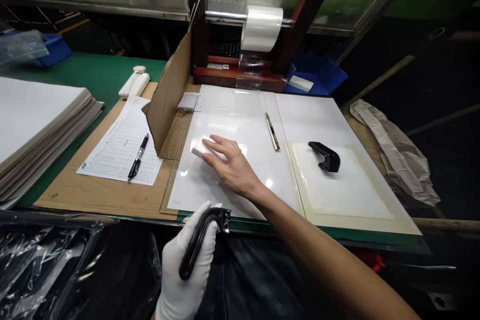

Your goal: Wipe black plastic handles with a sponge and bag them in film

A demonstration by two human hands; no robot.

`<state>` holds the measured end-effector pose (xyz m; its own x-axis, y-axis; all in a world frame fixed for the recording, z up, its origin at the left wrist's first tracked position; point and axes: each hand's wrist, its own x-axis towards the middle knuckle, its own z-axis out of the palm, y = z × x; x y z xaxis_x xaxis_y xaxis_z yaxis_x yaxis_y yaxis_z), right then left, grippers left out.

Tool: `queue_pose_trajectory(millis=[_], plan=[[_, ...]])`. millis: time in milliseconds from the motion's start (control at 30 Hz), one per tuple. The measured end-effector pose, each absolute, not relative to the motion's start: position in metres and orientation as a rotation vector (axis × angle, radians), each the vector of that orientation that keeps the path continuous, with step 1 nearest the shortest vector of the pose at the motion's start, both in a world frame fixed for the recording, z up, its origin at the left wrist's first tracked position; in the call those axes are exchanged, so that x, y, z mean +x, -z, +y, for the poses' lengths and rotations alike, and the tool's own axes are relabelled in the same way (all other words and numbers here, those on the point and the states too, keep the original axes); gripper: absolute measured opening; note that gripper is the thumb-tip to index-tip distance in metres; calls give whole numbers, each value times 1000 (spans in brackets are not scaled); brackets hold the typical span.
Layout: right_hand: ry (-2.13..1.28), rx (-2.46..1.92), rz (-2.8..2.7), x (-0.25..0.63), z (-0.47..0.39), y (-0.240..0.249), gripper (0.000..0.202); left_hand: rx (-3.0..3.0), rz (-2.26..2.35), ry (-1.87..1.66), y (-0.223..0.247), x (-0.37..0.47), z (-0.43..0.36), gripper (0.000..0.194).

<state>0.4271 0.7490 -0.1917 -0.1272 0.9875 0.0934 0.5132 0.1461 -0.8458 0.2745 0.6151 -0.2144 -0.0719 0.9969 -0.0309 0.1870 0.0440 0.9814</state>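
My left hand point(184, 265), in a white glove, is closed around a glossy black handle point(198, 242) with a bent end, held low in front of the table edge. Bare and reaching over the glass-topped white sheet point(240, 115), my right hand point(234, 165) has its thumb and fingers on a small white block point(200, 147). The block touches the sheet or sits just above it; I cannot tell which. A second black bent part point(325, 156) lies on the right-hand white sheet. Between the two lies a craft knife point(272, 131).
A cardboard divider point(170, 85) stands left of the glass. Beyond it are a form point(120, 145) with a pen point(138, 157) and a paper stack point(41, 130). A clear film roll point(261, 28) hangs at the back beside a blue bin point(318, 77). Plastic-wrapped items point(41, 265) lie lower left.
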Motion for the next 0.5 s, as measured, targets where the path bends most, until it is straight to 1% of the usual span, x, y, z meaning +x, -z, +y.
queue_pose_trajectory(millis=[100,167,233,300,367,400,433,467,500], plan=[[-822,-1446,-1701,432,755,184,49,1225,1424,-1181,202,275,615,30],[-751,-1427,-1625,439,726,188,42,1186,1458,-1181,200,277,614,30],[-642,-1404,-1527,451,674,202,31,1153,1495,-1169,202,281,614,31],[-497,-1401,-1468,469,610,227,27,1162,1489,-1130,205,287,616,33],[-426,-1432,-1460,492,549,262,30,1165,1409,-1061,208,298,620,34],[-410,-1517,-1387,506,524,282,25,1121,1346,-1018,208,306,623,35],[-390,-1665,-1200,521,504,302,17,1038,1271,-974,206,316,626,35],[-356,-1813,-946,537,490,323,15,938,1187,-924,204,328,630,33],[-299,-1906,-762,553,481,342,23,849,1100,-861,200,343,633,30]])
